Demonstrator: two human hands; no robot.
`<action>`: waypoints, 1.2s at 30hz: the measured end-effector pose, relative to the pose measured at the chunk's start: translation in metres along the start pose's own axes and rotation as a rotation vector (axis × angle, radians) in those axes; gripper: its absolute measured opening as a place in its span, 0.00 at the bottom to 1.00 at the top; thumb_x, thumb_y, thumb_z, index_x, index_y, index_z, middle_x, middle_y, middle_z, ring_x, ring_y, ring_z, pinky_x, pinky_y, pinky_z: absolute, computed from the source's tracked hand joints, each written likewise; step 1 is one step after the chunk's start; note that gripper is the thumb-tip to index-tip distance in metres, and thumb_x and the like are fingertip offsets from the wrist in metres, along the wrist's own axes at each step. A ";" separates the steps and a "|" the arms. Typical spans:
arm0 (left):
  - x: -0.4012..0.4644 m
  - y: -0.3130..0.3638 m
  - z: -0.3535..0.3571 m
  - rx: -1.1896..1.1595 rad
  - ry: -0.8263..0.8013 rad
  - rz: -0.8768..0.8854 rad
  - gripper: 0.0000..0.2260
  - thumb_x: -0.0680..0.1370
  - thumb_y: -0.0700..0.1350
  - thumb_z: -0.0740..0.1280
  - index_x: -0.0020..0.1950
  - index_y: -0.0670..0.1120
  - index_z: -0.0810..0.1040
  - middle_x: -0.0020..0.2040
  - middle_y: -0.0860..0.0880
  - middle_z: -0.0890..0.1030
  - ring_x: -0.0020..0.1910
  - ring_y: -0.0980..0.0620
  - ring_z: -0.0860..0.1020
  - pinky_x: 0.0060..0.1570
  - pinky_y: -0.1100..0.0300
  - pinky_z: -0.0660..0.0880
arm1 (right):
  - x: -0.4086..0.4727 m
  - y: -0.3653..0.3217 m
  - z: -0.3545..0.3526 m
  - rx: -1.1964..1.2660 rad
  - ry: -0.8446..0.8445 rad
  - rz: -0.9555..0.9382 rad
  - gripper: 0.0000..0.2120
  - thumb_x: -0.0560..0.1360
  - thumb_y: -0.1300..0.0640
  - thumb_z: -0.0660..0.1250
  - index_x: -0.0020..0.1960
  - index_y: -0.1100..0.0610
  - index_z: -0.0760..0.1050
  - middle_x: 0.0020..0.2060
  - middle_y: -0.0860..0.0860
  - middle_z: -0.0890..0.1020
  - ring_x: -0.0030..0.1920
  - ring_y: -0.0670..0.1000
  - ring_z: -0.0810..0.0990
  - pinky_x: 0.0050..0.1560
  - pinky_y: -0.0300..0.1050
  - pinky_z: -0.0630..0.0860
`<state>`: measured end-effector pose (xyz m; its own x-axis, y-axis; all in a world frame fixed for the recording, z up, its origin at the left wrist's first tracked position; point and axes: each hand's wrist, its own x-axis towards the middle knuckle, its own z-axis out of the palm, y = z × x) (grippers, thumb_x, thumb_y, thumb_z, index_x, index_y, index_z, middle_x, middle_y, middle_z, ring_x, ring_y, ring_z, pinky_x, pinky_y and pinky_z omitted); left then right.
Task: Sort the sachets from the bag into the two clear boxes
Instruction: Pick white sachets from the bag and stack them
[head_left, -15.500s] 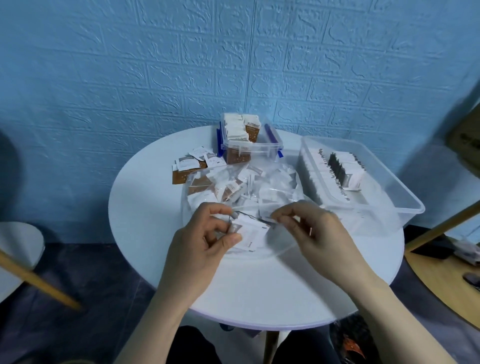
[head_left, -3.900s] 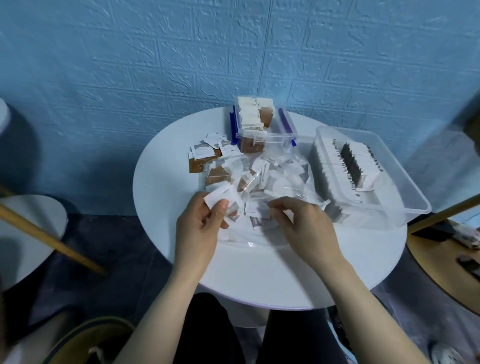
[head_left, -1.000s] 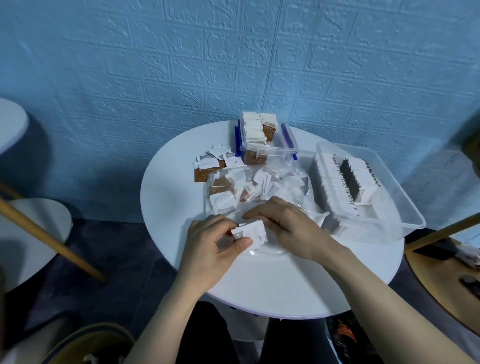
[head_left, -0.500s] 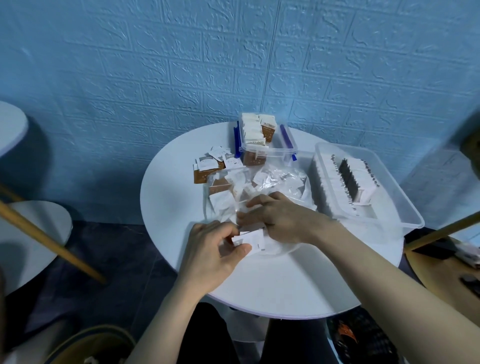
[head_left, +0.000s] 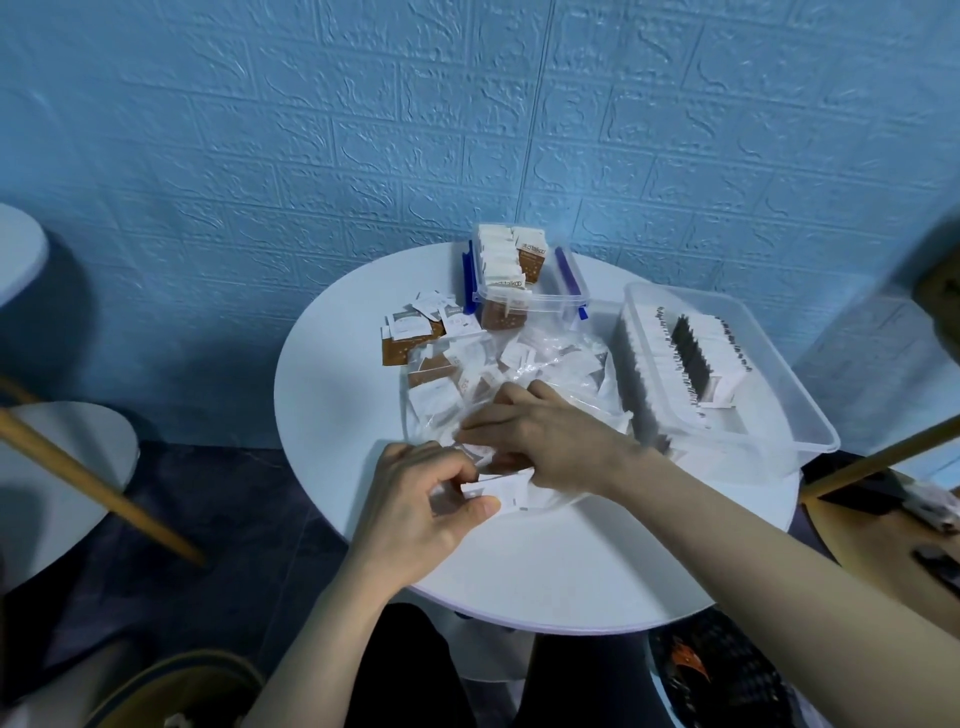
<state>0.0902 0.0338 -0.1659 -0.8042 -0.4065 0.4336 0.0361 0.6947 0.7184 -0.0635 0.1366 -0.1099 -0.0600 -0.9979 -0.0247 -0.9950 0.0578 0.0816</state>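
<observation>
I am in the gathering step: my left hand (head_left: 421, 499) pinches a small stack of white sachets (head_left: 496, 491) between thumb and curled fingers, at the near edge of the bag (head_left: 566, 371) on the worktop (head_left: 332, 415). My right hand (head_left: 540, 434) lies on the bag's crumpled plastic with fingers reaching leftward; whether it has hold of a sachet under them I cannot tell. More sachets fill the bag, and a few lie loose beside the small box (head_left: 530, 299) at the back, which holds brown-and-white ones. The large box (head_left: 779, 410) to the right holds a row of white ones. Next, I judge, I need one more white sachet added to the stack, then a carry to the large box. Compared with half a second ago, my right hand has slid nearer my left, which keeps its grip.
</observation>
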 end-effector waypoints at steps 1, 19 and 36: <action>0.000 0.000 0.000 -0.009 -0.004 0.009 0.14 0.66 0.60 0.69 0.36 0.49 0.77 0.35 0.59 0.77 0.40 0.60 0.73 0.48 0.60 0.64 | -0.001 0.000 0.000 -0.015 0.032 -0.009 0.19 0.80 0.50 0.60 0.70 0.45 0.68 0.64 0.38 0.72 0.61 0.47 0.65 0.55 0.39 0.56; -0.003 0.017 0.011 -0.002 0.134 0.084 0.09 0.67 0.48 0.76 0.45 0.48 0.82 0.39 0.60 0.77 0.35 0.61 0.71 0.41 0.61 0.73 | -0.071 -0.021 -0.005 1.019 0.375 0.504 0.04 0.76 0.61 0.68 0.46 0.55 0.82 0.32 0.45 0.80 0.33 0.43 0.75 0.38 0.33 0.72; -0.020 0.036 0.031 -0.128 -0.090 -0.113 0.09 0.71 0.44 0.75 0.47 0.50 0.78 0.42 0.61 0.75 0.38 0.60 0.74 0.39 0.69 0.69 | -0.102 -0.035 0.015 0.769 0.375 0.478 0.08 0.73 0.60 0.73 0.50 0.51 0.83 0.41 0.44 0.79 0.41 0.44 0.77 0.42 0.32 0.70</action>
<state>0.0887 0.0858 -0.1655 -0.8571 -0.4190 0.2998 0.0130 0.5641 0.8256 -0.0234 0.2367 -0.1249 -0.5737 -0.8011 0.1709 -0.6609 0.3294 -0.6743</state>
